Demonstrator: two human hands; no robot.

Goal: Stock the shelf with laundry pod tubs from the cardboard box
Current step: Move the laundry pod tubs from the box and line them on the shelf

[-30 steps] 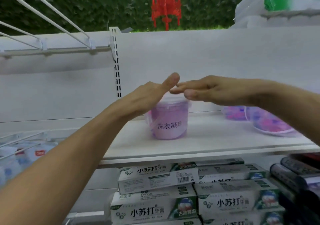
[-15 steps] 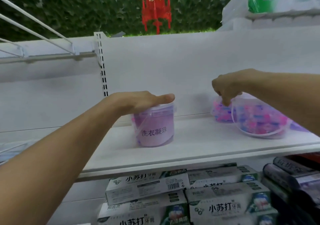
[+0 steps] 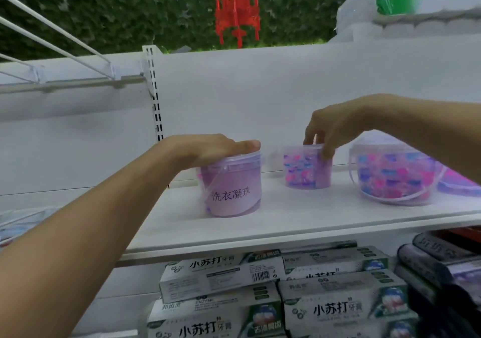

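Tub [image 3: 231, 191] — 洗衣凝珠; toothpaste boxes [image 3: 335, 309] — 小苏打

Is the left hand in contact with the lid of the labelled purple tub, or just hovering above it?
Touching. The head view shows the left hand lying flat, palm down, on the lid of the labelled purple tub, with no gap between the fingers and the lid.

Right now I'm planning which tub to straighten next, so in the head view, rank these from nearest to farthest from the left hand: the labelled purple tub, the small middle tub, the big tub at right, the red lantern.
1. Labelled purple tub: directly under the left hand.
2. Small middle tub: to its right, gripped by the right hand.
3. Big tub: farther right on the shelf.
4. Red lantern: beyond the shelf, up high.
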